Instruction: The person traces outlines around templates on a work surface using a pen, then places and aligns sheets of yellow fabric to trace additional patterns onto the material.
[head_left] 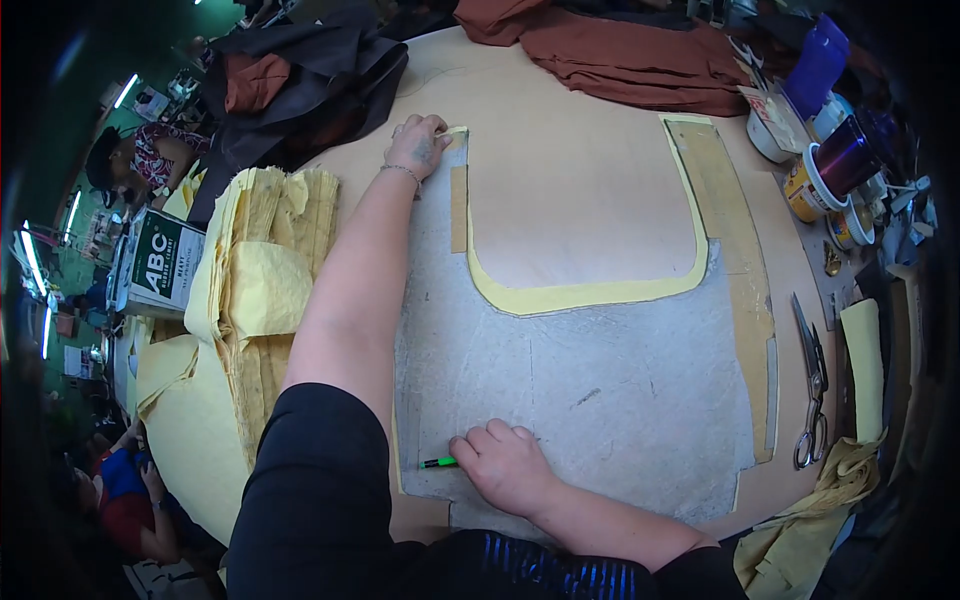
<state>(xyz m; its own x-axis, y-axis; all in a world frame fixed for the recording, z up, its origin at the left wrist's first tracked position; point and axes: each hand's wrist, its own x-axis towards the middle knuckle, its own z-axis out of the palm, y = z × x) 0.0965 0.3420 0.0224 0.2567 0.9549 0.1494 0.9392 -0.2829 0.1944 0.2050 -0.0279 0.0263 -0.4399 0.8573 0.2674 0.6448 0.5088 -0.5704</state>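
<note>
A large grey template [600, 390] with a U-shaped cut-out lies flat on the table. Yellow sheet material [590, 294] shows from under it as a band along the cut-out. At the template's far left corner is my left hand [418, 150], its fingers bent and closed at the edge; the fingertips are partly hidden. My right hand [505, 468] rests on the template near my body, fingers curled round a green pen [438, 463] that points left. Its far end is hidden in the fist.
Folded yellow cloth [265, 290] is stacked left, beside an ABC cement box [165, 260]. Scissors [812, 385] lie on the right, with tubs [812, 185] and cups behind. Brown fabric [630, 60] and dark fabric [310, 85] cover the far edge. Other people sit at left.
</note>
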